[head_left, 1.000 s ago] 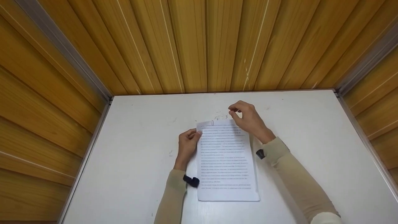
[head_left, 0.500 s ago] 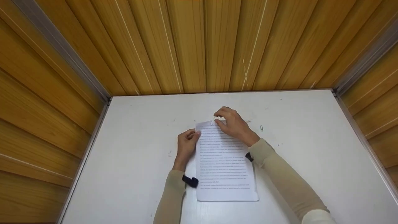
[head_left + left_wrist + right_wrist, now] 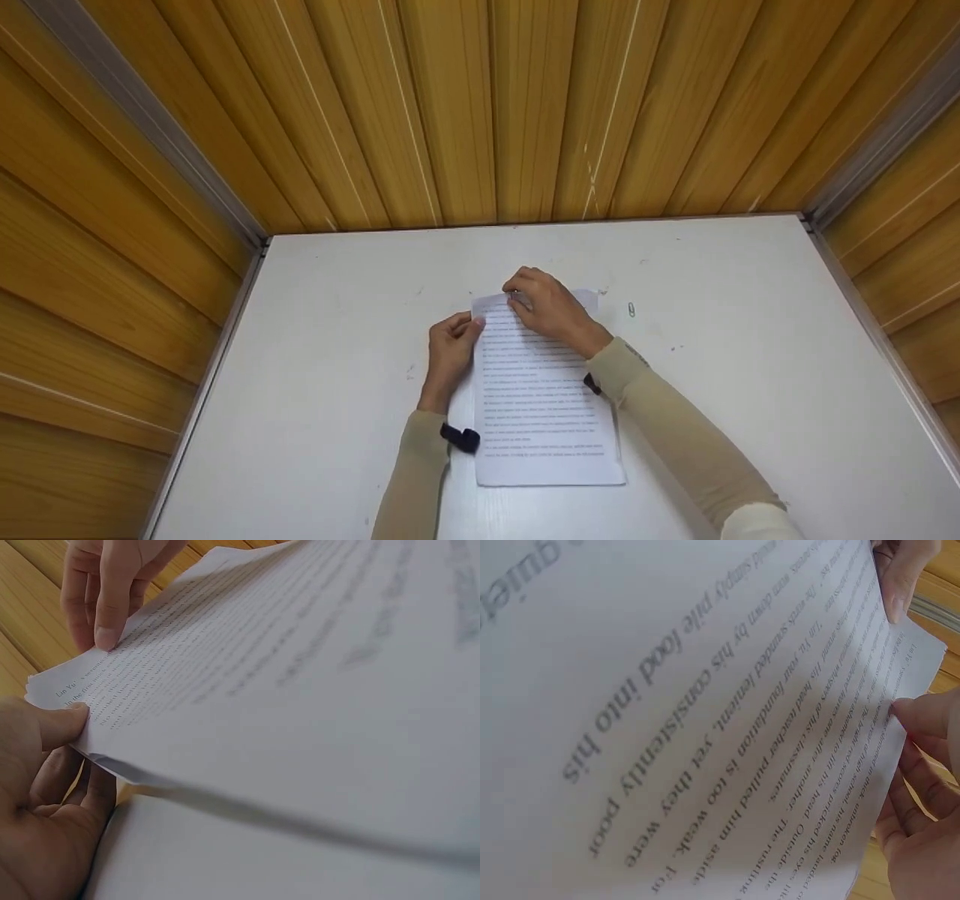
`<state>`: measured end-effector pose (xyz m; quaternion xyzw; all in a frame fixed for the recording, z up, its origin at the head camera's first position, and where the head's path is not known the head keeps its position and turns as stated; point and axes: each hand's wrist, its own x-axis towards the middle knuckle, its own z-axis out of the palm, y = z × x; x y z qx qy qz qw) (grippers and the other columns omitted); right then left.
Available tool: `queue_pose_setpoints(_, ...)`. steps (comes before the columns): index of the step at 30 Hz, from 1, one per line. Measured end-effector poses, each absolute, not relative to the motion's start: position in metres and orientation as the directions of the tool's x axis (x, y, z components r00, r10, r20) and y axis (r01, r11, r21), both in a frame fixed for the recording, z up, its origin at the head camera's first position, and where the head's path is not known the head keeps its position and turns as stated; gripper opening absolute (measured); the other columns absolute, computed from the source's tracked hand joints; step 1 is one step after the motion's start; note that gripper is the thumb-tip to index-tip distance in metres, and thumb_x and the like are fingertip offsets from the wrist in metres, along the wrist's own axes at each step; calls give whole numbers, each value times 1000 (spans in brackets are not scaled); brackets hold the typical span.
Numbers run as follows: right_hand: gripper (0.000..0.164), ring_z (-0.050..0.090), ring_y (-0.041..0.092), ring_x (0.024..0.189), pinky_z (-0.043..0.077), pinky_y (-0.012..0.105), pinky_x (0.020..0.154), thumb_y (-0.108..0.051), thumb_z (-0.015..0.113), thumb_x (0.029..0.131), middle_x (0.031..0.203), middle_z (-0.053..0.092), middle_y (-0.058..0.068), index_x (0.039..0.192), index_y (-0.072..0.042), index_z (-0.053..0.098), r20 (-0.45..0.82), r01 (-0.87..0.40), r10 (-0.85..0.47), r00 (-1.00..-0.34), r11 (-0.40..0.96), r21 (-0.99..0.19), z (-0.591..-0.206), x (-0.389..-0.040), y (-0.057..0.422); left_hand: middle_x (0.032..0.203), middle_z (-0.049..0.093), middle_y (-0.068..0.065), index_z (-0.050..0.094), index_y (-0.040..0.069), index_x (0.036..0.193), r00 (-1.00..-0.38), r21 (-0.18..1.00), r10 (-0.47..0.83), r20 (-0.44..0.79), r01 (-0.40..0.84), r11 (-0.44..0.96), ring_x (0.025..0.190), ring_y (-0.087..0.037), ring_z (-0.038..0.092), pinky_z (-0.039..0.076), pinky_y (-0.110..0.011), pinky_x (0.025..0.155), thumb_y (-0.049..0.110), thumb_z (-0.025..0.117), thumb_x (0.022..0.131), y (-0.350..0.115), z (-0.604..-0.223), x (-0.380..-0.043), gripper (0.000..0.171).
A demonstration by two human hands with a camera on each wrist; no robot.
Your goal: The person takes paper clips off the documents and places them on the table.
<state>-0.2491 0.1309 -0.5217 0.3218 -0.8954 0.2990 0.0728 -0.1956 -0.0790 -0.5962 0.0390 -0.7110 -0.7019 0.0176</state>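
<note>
A stack of printed paper sheets (image 3: pixel 540 405) lies on the white table, text side up. At its upper left edge, my left hand (image 3: pixel 452 349) pinches the sheets, with the thumb (image 3: pixel 64 726) on top and the other fingers beneath. My right hand (image 3: pixel 551 307) reaches over the top edge, its thumb and fingertips closed at the paper clip (image 3: pixel 514 293) there. Only a glint of that clip shows between the fingertips. In the right wrist view, the right thumb (image 3: pixel 922 714) presses on the top sheet while the fingers curl behind the edge.
Right of the sheets, a loose paper clip (image 3: pixel 631 310) lies on the table (image 3: pixel 330 375). Wood-patterned panels (image 3: pixel 480 112) stand behind and at both sides. Each wrist wears a black strap (image 3: pixel 460 438).
My right hand has come left and down along the top edge to the clip, closing its fingertips there. The loose clip has come into view. The left hand holds still.
</note>
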Motion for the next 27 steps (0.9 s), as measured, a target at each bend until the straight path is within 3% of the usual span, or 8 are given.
queue_pose_setpoints(27, 10, 74, 26, 94, 62, 40, 85, -4, 79, 92, 101, 75, 10, 102, -3, 81, 436, -723, -586, -683, 630, -284, -520, -253, 130, 108, 82, -14, 78, 3, 122, -996, 1000, -83, -22, -23, 8, 84, -20, 78, 59, -24, 71, 16, 73, 103, -78, -596, -197, 23)
